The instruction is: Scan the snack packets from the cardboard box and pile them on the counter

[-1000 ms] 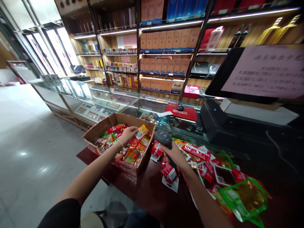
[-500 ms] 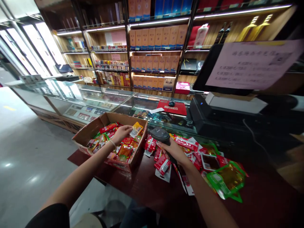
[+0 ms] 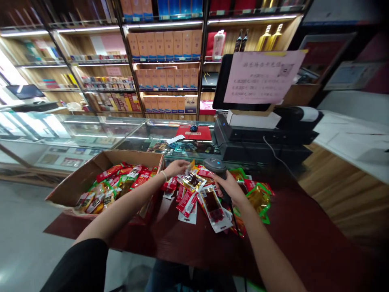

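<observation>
Over the pile of snack packets [image 3: 186, 202] on the dark red table, my left hand [image 3: 176, 168] pinches a small yellow and clear snack packet [image 3: 193, 181] by its edge. The fingers of my right hand [image 3: 233, 189] are wrapped round the handle of a black barcode scanner [image 3: 215, 164], whose cable hangs down toward the table's front edge. The scanner's head is just right of the pinched packet. Beneath my left forearm stands an open cardboard box [image 3: 68, 202] holding many red, green and yellow packets. My forearm hides part of the box's contents.
Behind the table runs a glass display counter [image 3: 127, 136] with a red mat [image 3: 200, 133] and a mouse [image 3: 193, 127] on it. A monitor with a pink paper sign [image 3: 264, 79] stands on a black cash drawer [image 3: 258, 150]. Shelves of boxes and bottles line the wall.
My left hand has moved right with the yellow packet, from above the box to the pile near the scanner. My right hand still grips the scanner. The view has turned right.
</observation>
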### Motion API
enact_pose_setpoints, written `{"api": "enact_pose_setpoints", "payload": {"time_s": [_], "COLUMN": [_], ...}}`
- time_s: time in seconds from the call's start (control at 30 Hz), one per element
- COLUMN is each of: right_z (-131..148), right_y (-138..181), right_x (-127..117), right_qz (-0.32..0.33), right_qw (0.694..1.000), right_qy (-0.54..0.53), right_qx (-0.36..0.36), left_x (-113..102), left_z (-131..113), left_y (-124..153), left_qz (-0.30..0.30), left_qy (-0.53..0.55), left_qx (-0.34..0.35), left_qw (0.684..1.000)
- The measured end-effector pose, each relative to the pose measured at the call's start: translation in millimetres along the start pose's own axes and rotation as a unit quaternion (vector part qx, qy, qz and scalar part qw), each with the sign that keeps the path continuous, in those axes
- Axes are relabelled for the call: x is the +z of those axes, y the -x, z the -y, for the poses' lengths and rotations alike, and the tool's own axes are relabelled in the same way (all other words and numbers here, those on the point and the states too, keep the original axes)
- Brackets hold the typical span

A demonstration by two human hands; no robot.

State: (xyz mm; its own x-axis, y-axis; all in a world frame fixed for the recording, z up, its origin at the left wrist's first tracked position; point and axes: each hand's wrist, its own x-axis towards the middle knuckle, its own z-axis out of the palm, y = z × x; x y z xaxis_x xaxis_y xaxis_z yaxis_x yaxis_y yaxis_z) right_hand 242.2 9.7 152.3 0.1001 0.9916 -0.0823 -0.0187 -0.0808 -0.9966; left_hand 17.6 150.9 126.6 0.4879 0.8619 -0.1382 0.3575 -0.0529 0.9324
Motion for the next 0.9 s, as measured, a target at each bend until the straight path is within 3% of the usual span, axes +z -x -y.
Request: {"api": "enact_pose_setpoints", "payload": {"time_s": [0.1,0.2,0.3,0.43,0.53,0.77,0.9], "right_z": [-2.6,-2.3,-0.2,3.8,8.6,21.2,26.7], "right_y": [2.4,2.5,0.1,-8.5,-19.9,-51.6,-63.8], "right_x": [-6.1,-5.6,1.8,24.2,53.9,158.0,213.7], "right_qz": [-0.007,-0.013,0.001,0.055,0.102,0.202,0.247], "right_qw": [1.000,1.000,1.000,0.998,0.995,0.978,0.966], "right_qy": [-0.006,-0.002,0.003,0.008,0.016,0.037,0.051], "right_qx": [0.006,0.012,0.006,-0.003,-0.004,-0.029,-0.047], "left_x": [15.4,13.0,-7.9,-55.1,-98.1,-200.6,-241.6], "left_z": [-0.4,-1.3,-3.3,-0.9,13.3,76.9,99.9], "left_y": [-10.1,-8.7,3.6,33.5,58.3,119.8,146.7], "left_qz": [0.080,0.072,0.037,-0.066,-0.160,-0.319,-0.345], "left_qy": [-0.034,-0.068,-0.046,-0.026,-0.058,-0.139,-0.222], "left_qx": [0.034,0.047,0.056,0.096,0.093,-0.002,-0.061], "left_qw": [0.996,0.994,0.997,0.993,0.981,0.938,0.910]}}
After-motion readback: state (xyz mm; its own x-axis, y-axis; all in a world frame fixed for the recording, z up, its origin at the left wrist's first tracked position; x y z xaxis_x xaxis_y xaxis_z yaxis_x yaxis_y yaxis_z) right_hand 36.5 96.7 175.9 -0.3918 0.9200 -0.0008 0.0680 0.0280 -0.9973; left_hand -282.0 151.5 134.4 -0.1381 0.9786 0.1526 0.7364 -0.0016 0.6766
